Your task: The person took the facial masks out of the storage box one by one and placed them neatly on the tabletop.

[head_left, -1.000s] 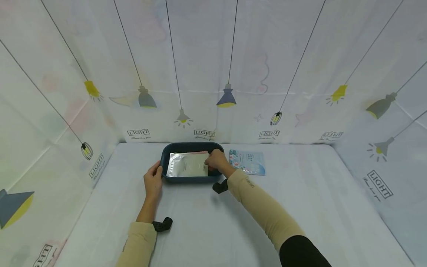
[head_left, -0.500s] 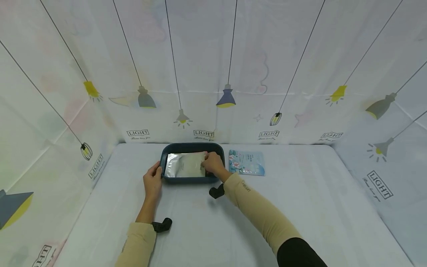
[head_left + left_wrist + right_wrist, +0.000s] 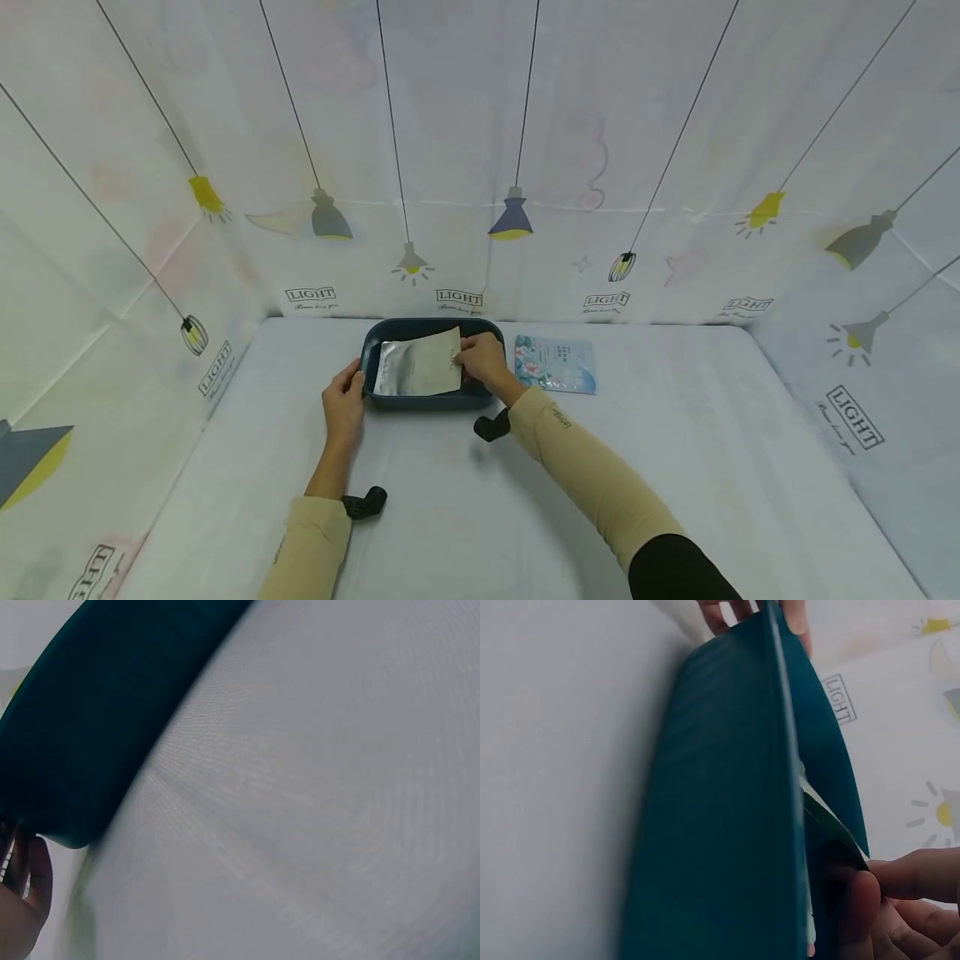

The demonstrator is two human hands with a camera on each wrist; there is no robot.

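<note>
A dark teal rectangular plastic tray [image 3: 435, 403] sits at the far edge of the table. My left hand [image 3: 344, 412] holds its left end; in the right wrist view, that hand's thumb [image 3: 795, 616] is over the rim and its fingers are outside. Inside the tray lies a flat foil sachet [image 3: 420, 365], silver at the left and cream at the right. My right hand [image 3: 483, 358] pinches its right edge between thumb and forefinger, and that end is raised. What lies beneath the sachet is mostly hidden.
Just right of the tray, a pale blue sachet with a flower print [image 3: 555, 364] lies flat on the white-covered table [image 3: 675, 450]. A white curtain printed with hanging lamps [image 3: 450, 125] rises behind the table and at both sides.
The right hand has shifted slightly left, and the foil sachet's right end has come up from lying flat to tilted. The left hand has stayed on the tray.
</note>
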